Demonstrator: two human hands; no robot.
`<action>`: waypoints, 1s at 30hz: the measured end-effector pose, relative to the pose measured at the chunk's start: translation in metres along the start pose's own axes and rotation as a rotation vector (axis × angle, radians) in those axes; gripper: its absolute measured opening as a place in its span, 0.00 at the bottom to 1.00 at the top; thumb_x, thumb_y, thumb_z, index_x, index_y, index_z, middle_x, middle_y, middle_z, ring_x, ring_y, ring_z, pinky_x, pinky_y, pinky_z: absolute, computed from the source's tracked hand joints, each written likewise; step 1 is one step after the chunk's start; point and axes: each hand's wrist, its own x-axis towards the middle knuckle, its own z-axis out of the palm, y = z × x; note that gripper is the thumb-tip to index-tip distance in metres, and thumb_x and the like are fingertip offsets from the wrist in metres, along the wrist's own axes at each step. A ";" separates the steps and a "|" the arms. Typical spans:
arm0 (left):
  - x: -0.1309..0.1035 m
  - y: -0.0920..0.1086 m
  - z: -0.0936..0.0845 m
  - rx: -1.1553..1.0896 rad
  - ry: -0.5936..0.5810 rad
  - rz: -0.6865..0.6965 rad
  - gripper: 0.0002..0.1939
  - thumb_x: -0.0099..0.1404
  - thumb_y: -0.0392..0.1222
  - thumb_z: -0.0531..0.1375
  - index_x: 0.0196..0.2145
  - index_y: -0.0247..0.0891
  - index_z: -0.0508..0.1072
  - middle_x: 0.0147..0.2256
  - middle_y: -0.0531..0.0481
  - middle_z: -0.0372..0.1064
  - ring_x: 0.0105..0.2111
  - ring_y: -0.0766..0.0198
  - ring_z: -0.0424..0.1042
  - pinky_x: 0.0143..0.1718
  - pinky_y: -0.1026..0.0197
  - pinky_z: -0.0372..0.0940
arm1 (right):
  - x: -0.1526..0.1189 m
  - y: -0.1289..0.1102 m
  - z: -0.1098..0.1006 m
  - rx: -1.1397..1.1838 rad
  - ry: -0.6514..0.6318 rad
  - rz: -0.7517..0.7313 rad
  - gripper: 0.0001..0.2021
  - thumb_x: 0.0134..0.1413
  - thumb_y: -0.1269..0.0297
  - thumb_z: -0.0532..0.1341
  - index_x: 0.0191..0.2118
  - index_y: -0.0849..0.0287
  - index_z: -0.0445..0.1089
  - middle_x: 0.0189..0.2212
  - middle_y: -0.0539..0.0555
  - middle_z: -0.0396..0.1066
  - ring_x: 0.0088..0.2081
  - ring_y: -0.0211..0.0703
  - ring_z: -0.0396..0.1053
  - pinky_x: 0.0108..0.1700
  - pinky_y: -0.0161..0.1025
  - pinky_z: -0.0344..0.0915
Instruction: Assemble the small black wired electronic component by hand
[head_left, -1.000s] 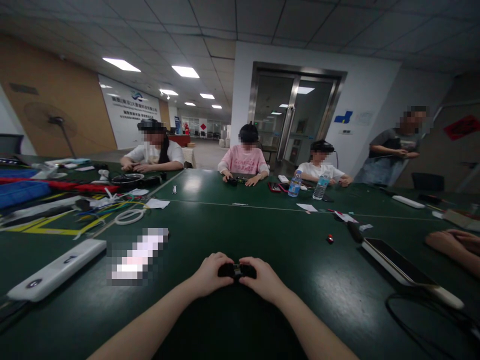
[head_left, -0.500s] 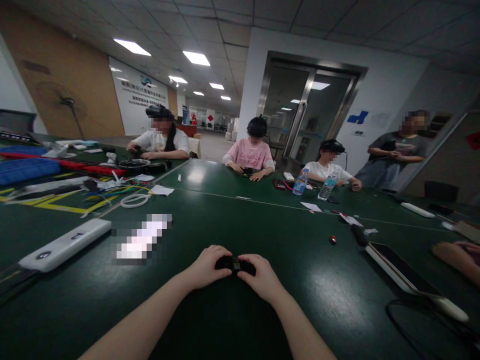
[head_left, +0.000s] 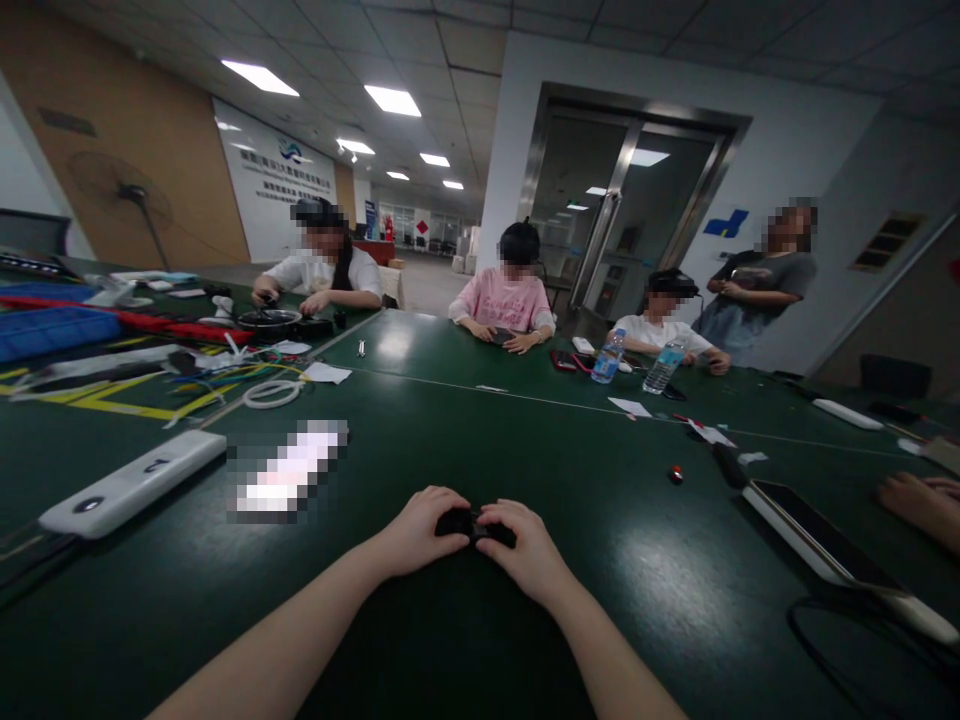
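Observation:
A small dark object (head_left: 475, 531), low and oblong, lies at the green table top in front of me; its exact kind cannot be made out. My left hand (head_left: 421, 532) is closed around its left end, thumb on the near side and fingers over the far side. From the other side my right hand (head_left: 529, 545) grips the right end in the same manner. Most of the object is hidden beneath my fingers, with only its middle showing between the two hands.
Left of my hands lie a blurred-out bright rectangle (head_left: 292, 470) and a long white device (head_left: 139, 487). To the right are a small red item (head_left: 676, 474) and a white-edged tablet-like device (head_left: 817, 535). Two water bottles (head_left: 664, 366) stand farther off. Several people sit opposite; another stands.
My view has shifted slightly. My right fingers have moved a little over the dark object, covering more of its middle. Both hands keep hold of it.

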 end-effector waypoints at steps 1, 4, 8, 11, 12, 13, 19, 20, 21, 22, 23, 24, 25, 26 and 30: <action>0.000 0.000 0.000 0.000 -0.001 -0.002 0.17 0.56 0.44 0.61 0.44 0.43 0.69 0.44 0.47 0.67 0.47 0.53 0.63 0.50 0.51 0.56 | 0.000 -0.001 0.000 0.010 0.001 0.009 0.12 0.45 0.63 0.64 0.40 0.51 0.71 0.46 0.50 0.69 0.55 0.48 0.58 0.58 0.53 0.49; 0.000 0.000 0.000 0.000 0.000 -0.004 0.17 0.56 0.45 0.61 0.44 0.43 0.69 0.45 0.47 0.67 0.48 0.54 0.63 0.49 0.52 0.57 | -0.001 -0.004 -0.001 0.052 0.012 0.034 0.11 0.45 0.64 0.63 0.39 0.51 0.70 0.47 0.49 0.69 0.57 0.48 0.55 0.59 0.53 0.49; -0.001 -0.001 0.000 0.011 0.007 -0.003 0.18 0.56 0.44 0.61 0.45 0.42 0.69 0.45 0.47 0.67 0.48 0.54 0.63 0.49 0.52 0.57 | -0.003 -0.009 -0.002 0.115 0.019 0.055 0.11 0.46 0.64 0.62 0.39 0.51 0.70 0.47 0.48 0.69 0.58 0.47 0.54 0.59 0.51 0.49; -0.001 0.000 0.000 0.024 0.008 0.002 0.18 0.56 0.44 0.61 0.44 0.41 0.69 0.44 0.47 0.68 0.47 0.54 0.63 0.50 0.52 0.57 | -0.002 -0.008 -0.004 0.148 0.035 0.068 0.11 0.46 0.64 0.62 0.39 0.52 0.70 0.46 0.49 0.69 0.58 0.46 0.54 0.59 0.50 0.49; -0.001 0.001 0.000 0.025 0.006 0.002 0.18 0.56 0.44 0.61 0.44 0.41 0.69 0.44 0.47 0.68 0.47 0.54 0.63 0.50 0.52 0.57 | -0.002 -0.008 -0.004 0.154 0.046 0.078 0.11 0.46 0.64 0.62 0.39 0.52 0.70 0.46 0.49 0.68 0.58 0.47 0.54 0.59 0.49 0.49; 0.000 0.002 0.000 0.027 0.004 0.001 0.18 0.56 0.44 0.61 0.45 0.41 0.69 0.44 0.47 0.68 0.47 0.54 0.64 0.49 0.52 0.57 | -0.002 -0.007 -0.005 0.155 0.060 0.091 0.11 0.46 0.64 0.62 0.39 0.52 0.70 0.47 0.50 0.68 0.57 0.47 0.55 0.58 0.50 0.50; 0.000 0.004 -0.002 0.028 -0.003 -0.023 0.18 0.55 0.43 0.61 0.45 0.42 0.69 0.44 0.48 0.67 0.47 0.55 0.64 0.49 0.54 0.59 | -0.003 -0.006 -0.013 0.170 0.117 0.094 0.11 0.46 0.62 0.61 0.39 0.54 0.70 0.43 0.52 0.68 0.49 0.46 0.64 0.53 0.45 0.57; 0.000 0.004 -0.002 0.025 -0.003 -0.025 0.18 0.55 0.43 0.61 0.45 0.42 0.69 0.44 0.48 0.67 0.46 0.55 0.64 0.49 0.54 0.59 | -0.004 -0.007 -0.015 0.180 0.123 0.093 0.11 0.47 0.62 0.61 0.39 0.54 0.70 0.42 0.51 0.69 0.47 0.45 0.65 0.51 0.44 0.59; -0.001 0.004 -0.002 0.025 -0.001 -0.027 0.18 0.55 0.43 0.61 0.45 0.42 0.68 0.44 0.48 0.67 0.46 0.55 0.63 0.49 0.54 0.59 | -0.005 -0.007 -0.017 0.188 0.130 0.095 0.11 0.47 0.62 0.60 0.39 0.55 0.70 0.41 0.51 0.69 0.45 0.44 0.66 0.50 0.43 0.60; -0.001 0.003 -0.002 0.024 0.001 -0.029 0.18 0.56 0.43 0.61 0.45 0.42 0.68 0.44 0.48 0.67 0.46 0.56 0.64 0.48 0.54 0.59 | -0.005 -0.007 -0.019 0.195 0.137 0.097 0.11 0.48 0.62 0.60 0.40 0.55 0.69 0.40 0.51 0.70 0.45 0.44 0.66 0.50 0.43 0.60; -0.001 0.003 -0.002 0.024 0.003 -0.031 0.18 0.56 0.43 0.61 0.45 0.41 0.68 0.44 0.48 0.67 0.46 0.56 0.64 0.48 0.54 0.59 | -0.006 -0.006 -0.021 0.201 0.146 0.100 0.11 0.48 0.61 0.60 0.40 0.55 0.69 0.40 0.51 0.70 0.44 0.44 0.67 0.49 0.43 0.61; -0.001 0.003 -0.002 0.023 0.004 -0.034 0.18 0.56 0.43 0.61 0.45 0.41 0.68 0.44 0.48 0.67 0.46 0.56 0.64 0.48 0.54 0.59 | -0.006 -0.006 -0.023 0.205 0.157 0.100 0.11 0.48 0.61 0.60 0.39 0.55 0.69 0.39 0.51 0.70 0.44 0.44 0.67 0.49 0.43 0.61; -0.001 0.002 -0.002 0.022 0.001 -0.036 0.18 0.56 0.43 0.60 0.46 0.41 0.68 0.44 0.48 0.67 0.46 0.56 0.64 0.48 0.55 0.60 | -0.007 -0.004 -0.024 0.210 0.169 0.100 0.11 0.48 0.61 0.60 0.39 0.55 0.69 0.39 0.51 0.70 0.44 0.43 0.67 0.49 0.43 0.61; -0.001 0.002 -0.001 0.020 -0.001 -0.036 0.18 0.56 0.43 0.60 0.46 0.41 0.68 0.44 0.48 0.67 0.46 0.57 0.64 0.47 0.55 0.60 | -0.007 -0.003 -0.025 0.216 0.182 0.100 0.11 0.47 0.61 0.60 0.40 0.55 0.69 0.39 0.51 0.70 0.44 0.44 0.67 0.50 0.43 0.60; -0.001 0.000 -0.001 0.020 0.002 -0.034 0.20 0.57 0.43 0.60 0.48 0.41 0.67 0.44 0.48 0.67 0.46 0.57 0.63 0.48 0.55 0.59 | -0.007 0.006 -0.030 0.240 0.224 0.113 0.15 0.46 0.61 0.61 0.43 0.55 0.69 0.40 0.51 0.71 0.45 0.44 0.67 0.50 0.45 0.61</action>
